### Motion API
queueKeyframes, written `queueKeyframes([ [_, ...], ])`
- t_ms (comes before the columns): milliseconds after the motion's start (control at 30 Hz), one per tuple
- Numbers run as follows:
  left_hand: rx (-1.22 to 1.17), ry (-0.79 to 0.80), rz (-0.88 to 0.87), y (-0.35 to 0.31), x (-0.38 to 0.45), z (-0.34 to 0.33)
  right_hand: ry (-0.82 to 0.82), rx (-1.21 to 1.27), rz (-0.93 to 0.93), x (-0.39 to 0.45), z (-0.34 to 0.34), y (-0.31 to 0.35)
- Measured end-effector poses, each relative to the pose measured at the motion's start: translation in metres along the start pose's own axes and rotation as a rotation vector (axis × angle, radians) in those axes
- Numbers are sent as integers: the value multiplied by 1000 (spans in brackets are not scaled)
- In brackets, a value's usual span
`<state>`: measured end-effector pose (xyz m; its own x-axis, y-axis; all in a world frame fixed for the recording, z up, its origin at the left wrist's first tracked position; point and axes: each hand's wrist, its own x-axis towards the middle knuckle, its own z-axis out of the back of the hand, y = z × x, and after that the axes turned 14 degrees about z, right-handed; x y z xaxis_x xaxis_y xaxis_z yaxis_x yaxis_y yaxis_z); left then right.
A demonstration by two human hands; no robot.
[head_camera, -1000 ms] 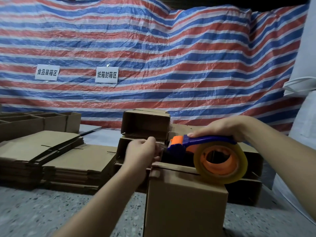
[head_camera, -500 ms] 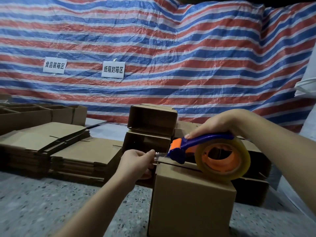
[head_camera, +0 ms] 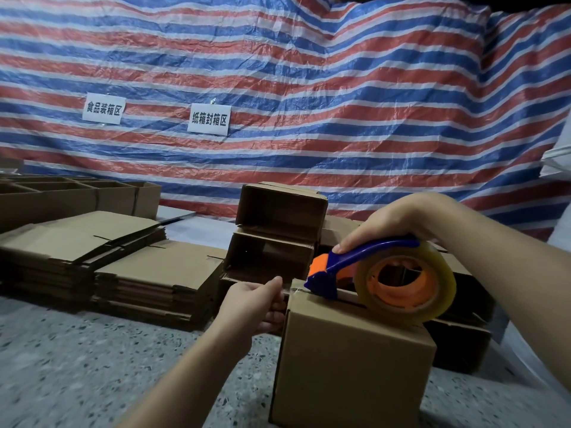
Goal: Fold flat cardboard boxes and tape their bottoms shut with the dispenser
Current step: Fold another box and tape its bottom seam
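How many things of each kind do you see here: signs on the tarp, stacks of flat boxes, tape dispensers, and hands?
Signs: 2
Flat box stacks: 2
Tape dispenser: 1
Hands: 2, left hand, right hand
Total: 7

I see box (head_camera: 352, 362) bottom cut by frame edge at 6 o'clock. Left hand (head_camera: 251, 304) fingertips tucked behind box corner; tape end there too thin, can't tell grip. Dispenser (head_camera: 364, 267) blade hidden against box top. Right hand (head_camera: 392, 222) fingers hidden under handle. Both forearms cropped, 6 and 4 o'clock. Open boxes (head_camera: 40, 196) at 9 o'clock cut by left edge. Floor (head_camera: 92, 366) at 7 o'clock blurred.
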<state>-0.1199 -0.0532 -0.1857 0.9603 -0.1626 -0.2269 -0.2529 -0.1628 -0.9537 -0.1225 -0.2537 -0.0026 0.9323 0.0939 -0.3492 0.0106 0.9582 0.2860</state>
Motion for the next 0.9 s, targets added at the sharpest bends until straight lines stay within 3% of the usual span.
queueKeyframes([
  [233, 46, 67, 23, 4, 0, 2, 15, 12, 27, 0, -2, 2],
  [567, 181, -86, 85, 17, 2, -5, 23, -22, 43, 5, -3, 5],
  [800, 42, -36, 242, 38, 5, -10, 46, -2, 55, 6, -3, 4],
  [900, 30, -121, 116, 36, 1, -13, 42, 7, 48, 6, -4, 5],
])
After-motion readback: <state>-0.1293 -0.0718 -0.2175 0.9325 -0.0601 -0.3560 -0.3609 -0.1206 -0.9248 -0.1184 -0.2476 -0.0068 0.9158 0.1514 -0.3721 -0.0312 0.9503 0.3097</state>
